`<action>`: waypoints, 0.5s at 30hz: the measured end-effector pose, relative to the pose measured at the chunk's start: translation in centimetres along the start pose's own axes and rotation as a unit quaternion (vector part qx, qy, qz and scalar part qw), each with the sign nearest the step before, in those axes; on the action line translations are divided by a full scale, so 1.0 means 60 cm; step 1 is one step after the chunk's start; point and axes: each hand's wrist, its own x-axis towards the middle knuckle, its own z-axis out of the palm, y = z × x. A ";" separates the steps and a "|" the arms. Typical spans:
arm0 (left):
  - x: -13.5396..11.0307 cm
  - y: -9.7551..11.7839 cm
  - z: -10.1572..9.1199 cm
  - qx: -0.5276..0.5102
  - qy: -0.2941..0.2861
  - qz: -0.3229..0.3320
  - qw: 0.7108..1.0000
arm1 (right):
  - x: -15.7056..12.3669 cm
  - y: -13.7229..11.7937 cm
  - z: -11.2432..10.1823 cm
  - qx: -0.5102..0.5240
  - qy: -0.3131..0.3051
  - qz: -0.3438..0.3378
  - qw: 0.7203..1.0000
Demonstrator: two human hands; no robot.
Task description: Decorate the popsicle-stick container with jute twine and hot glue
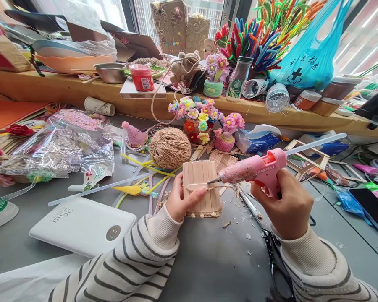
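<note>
My left hand [181, 200] is closed around a small panel of wooden craft sticks [201, 176] standing on the grey table [214, 260], with its thumb pressing a cross stick against the panel's face. My right hand [286, 205] grips a pink hot glue gun [258, 167]. The gun's nozzle touches the right end of that cross stick. A clear glue stick [318, 142] juts from the back of the gun. A ball of jute twine [170, 147] lies just behind the panel.
A white power bank [82, 226] lies at the left front. Black scissors [264, 235] lie under my right wrist. Plastic bags [59, 144], glue sticks, pipe-cleaner flowers [204, 117], a stick frame [305, 161] and a phone [370, 207] crowd the table. A cluttered wooden shelf [50, 86] runs behind.
</note>
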 end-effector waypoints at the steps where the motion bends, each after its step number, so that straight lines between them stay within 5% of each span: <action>1: 0.000 0.000 0.000 0.001 0.002 -0.001 1.000 | -0.002 0.001 0.000 0.000 0.007 0.004 1.000; 10: 0.006 -0.006 -0.006 0.020 0.017 0.030 0.999 | 0.007 0.032 0.001 0.005 0.037 0.077 0.996; 15: 0.014 -0.011 -0.016 0.011 0.008 0.022 1.000 | 0.020 0.069 0.003 0.080 -0.051 0.225 0.970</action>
